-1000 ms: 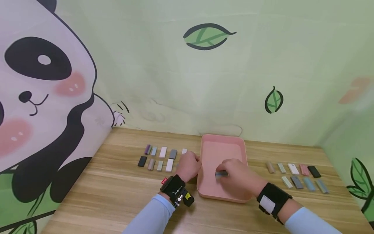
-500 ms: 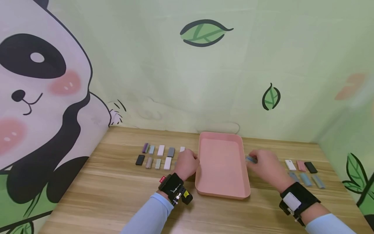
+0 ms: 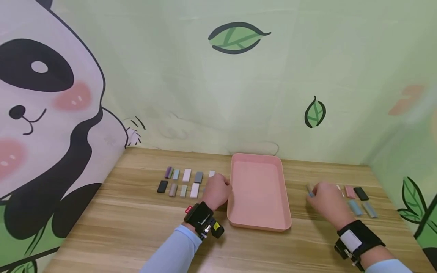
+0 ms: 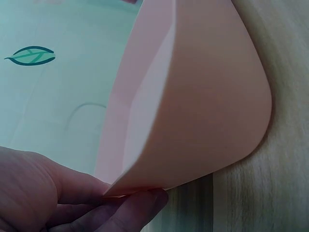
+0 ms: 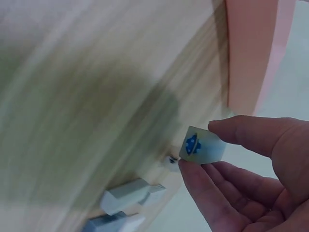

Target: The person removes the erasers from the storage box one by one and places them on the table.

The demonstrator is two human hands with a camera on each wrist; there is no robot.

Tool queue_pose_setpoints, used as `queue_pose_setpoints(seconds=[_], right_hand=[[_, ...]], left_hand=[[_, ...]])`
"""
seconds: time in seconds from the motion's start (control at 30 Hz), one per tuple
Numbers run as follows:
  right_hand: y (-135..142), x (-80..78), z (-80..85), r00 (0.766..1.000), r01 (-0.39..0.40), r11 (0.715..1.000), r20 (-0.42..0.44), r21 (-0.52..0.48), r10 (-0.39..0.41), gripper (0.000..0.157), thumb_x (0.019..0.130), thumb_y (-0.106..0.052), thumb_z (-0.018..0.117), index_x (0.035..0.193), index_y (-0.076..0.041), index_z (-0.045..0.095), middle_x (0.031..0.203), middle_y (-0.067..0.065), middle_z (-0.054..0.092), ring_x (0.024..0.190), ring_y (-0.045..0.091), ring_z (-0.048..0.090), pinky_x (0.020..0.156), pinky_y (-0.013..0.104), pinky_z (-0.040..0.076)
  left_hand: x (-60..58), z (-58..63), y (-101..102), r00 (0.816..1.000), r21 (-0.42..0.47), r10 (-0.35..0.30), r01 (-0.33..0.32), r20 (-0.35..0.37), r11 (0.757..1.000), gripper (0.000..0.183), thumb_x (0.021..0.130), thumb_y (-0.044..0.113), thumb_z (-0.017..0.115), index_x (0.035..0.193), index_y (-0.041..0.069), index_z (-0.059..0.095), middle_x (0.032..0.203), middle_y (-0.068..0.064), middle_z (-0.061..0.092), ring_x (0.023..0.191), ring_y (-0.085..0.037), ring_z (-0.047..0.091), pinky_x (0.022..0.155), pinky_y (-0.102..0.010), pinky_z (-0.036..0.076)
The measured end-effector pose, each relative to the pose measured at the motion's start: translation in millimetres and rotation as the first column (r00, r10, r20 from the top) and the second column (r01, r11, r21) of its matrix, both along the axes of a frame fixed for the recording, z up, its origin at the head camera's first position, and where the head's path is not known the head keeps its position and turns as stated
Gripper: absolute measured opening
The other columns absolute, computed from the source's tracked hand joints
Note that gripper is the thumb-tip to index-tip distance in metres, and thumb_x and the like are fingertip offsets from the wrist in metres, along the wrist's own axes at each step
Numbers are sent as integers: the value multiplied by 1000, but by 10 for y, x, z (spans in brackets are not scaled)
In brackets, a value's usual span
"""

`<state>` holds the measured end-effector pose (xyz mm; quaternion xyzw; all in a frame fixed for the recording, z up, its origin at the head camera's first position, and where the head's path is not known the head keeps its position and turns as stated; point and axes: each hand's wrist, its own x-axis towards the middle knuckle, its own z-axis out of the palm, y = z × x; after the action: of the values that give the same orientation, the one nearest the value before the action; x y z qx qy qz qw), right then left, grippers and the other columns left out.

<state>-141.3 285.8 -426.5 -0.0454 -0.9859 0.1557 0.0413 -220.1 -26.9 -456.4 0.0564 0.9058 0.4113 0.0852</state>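
Observation:
The pink tray (image 3: 258,197) lies on the table between my hands. My left hand (image 3: 216,192) pinches the tray's left wall; in the left wrist view, thumb and fingers stand on either side of its rim (image 4: 145,150). My right hand (image 3: 329,203) is right of the tray, above the blocks there. Between thumb and fingertips it holds a small pale eraser-like block (image 5: 202,145) with a blue planet print on its end. In the right wrist view the block is tilted, with other blocks beyond it. In the head view the hand hides some of the right-hand blocks.
Two rows of small blocks lie left of the tray, among them a black block (image 3: 162,186) and a white block (image 3: 194,190). On the right lie a pink block (image 3: 349,191), another black block (image 3: 361,193) and a blue block (image 3: 355,208). A printed cloth (image 3: 177,76) rises behind the table.
My right hand has moved from over the tray to the right, over the right-hand blocks, with a block in its fingers throughout. My left hand has stayed at the tray's left rim.

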Motion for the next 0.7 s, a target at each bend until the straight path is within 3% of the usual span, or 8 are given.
queue_pose_setpoints(seconds=[0.53, 0.7], right_hand=[[32, 17, -271, 995, 94, 995, -11, -19, -95, 27, 73, -7, 57, 49, -10, 44, 49, 0, 41, 43, 16, 42, 38, 28, 31], [29, 27, -272, 994, 106, 994, -16, -10, -107, 28, 73, -7, 57, 49, -10, 43, 49, -1, 39, 43, 16, 41, 38, 28, 31]], left_hand=[[26, -18, -14, 1000, 3, 0, 0, -10, 1000, 36, 87, 11, 55, 51, 10, 54, 44, 4, 43, 39, -12, 44, 36, -24, 31], [31, -19, -12, 1000, 12, -4, 4, -2, 1000, 32, 89, 13, 57, 58, 5, 62, 46, 3, 44, 41, -12, 45, 37, -24, 31]])
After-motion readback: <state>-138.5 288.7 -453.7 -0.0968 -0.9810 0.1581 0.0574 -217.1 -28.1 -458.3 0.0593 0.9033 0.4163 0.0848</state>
